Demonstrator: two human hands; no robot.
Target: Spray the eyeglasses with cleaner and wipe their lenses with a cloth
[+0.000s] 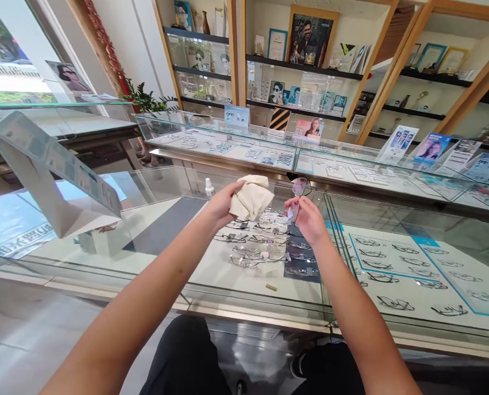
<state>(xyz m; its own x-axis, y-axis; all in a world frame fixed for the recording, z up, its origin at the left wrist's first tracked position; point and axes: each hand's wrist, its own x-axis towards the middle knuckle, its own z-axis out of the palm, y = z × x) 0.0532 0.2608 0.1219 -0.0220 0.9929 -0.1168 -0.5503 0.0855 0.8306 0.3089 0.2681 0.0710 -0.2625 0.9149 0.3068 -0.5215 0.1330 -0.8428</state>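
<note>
A cream cloth (252,198) is bunched in my left hand (223,206), its folds hanging toward the right. My right hand (309,220) pinches a pair of thin-framed glasses (300,187) with pinkish reflections on the lenses, held roughly upright. Cloth and glasses are apart, both above the glass display counter (228,291). Behind my left hand stands a small white bottle (209,187). Several pairs of glasses (265,255) lie in rows under the glass below my hands.
A large white display stand (59,175) leans on the counter at the left. More glasses (394,303) lie in the case at the right. Farther back is another glass case (223,144) with upright cards, before shelves (302,66) of frames and pictures.
</note>
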